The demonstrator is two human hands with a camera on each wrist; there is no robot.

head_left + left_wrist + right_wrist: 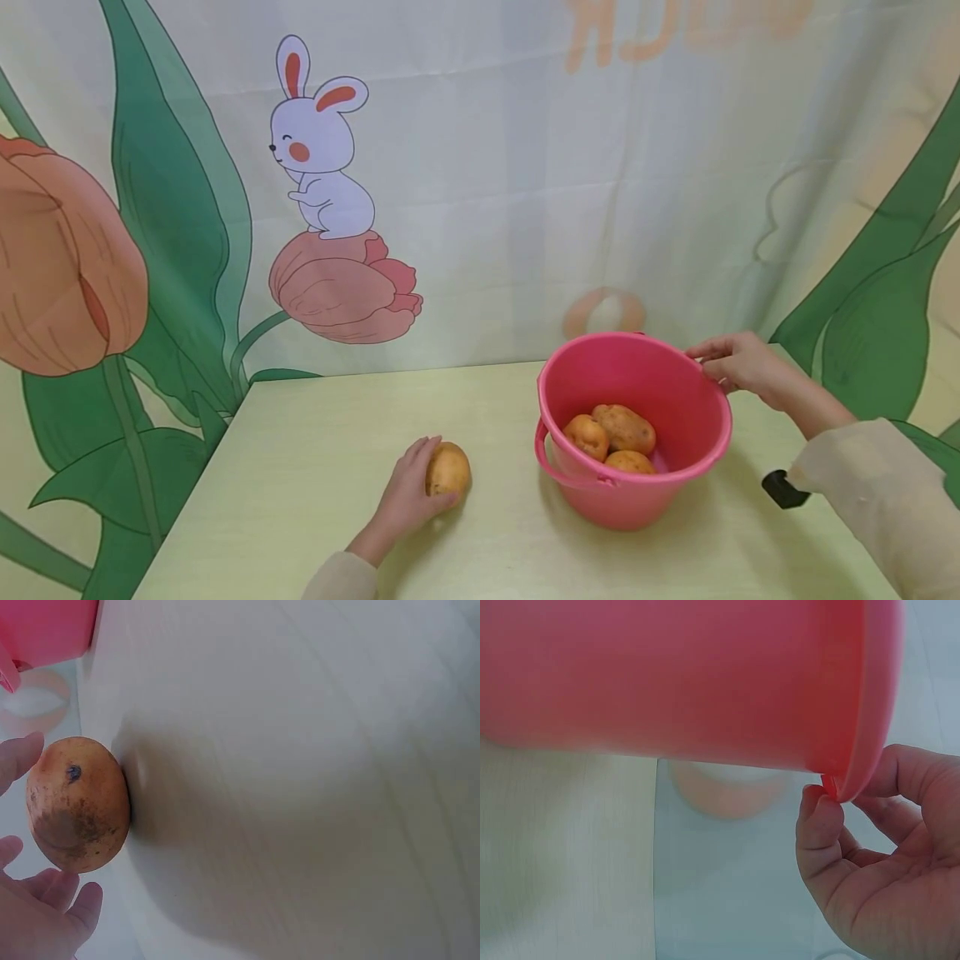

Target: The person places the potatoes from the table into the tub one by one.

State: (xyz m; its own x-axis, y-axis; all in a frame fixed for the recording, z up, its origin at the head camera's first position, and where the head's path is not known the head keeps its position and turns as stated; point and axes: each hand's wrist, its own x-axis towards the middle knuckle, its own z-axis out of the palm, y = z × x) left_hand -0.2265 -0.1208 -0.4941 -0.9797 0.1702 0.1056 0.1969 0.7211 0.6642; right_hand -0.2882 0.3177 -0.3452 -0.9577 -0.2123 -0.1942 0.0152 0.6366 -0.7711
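In the head view, my left hand [408,493] is around a potato [448,469] on the table, thumb on the near side and fingers along its far left side. The left wrist view shows this potato [79,806] with a dark spot and brown patches, a thumb and fingertips at opposite sides of it. My right hand [742,371] holds the rim of a pink bucket [618,500] at its far right. Thumb and fingers pinch that rim [877,697] in the right wrist view. Inside the bucket lie several potatoes [624,427].
Both hands work above a pale tabletop [300,450]. The bucket's pink handle [551,467] hangs down at its left front. A black object [784,489] shows beside the right sleeve. Behind the table hangs a curtain [480,167] printed with a rabbit and tulips.
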